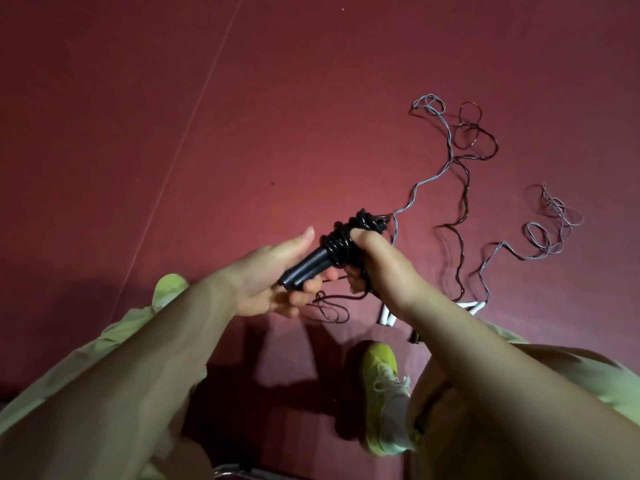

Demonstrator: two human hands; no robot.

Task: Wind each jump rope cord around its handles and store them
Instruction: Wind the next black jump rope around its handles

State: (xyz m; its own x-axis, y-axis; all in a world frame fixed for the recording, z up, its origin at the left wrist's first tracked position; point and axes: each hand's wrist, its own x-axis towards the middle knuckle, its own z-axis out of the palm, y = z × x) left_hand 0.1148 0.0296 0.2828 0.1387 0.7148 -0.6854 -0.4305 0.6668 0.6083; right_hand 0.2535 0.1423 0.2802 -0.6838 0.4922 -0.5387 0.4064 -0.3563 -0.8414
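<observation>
head view: left hand (266,275) cradles the black handles (304,268), right hand (374,265) pinches the wound cord (341,240); winding seems nearly finished, next tuck the loose tail (332,308).

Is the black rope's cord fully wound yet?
Not fully. Coils cover the black handles, but a loose tail hangs below.

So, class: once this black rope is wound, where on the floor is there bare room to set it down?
Free: the red floor left of the grey cord, either side of the pale seam. Crowded: right of the hands, where the grey cord, dark cord and white handles sprawl, and near the shoes.
</observation>
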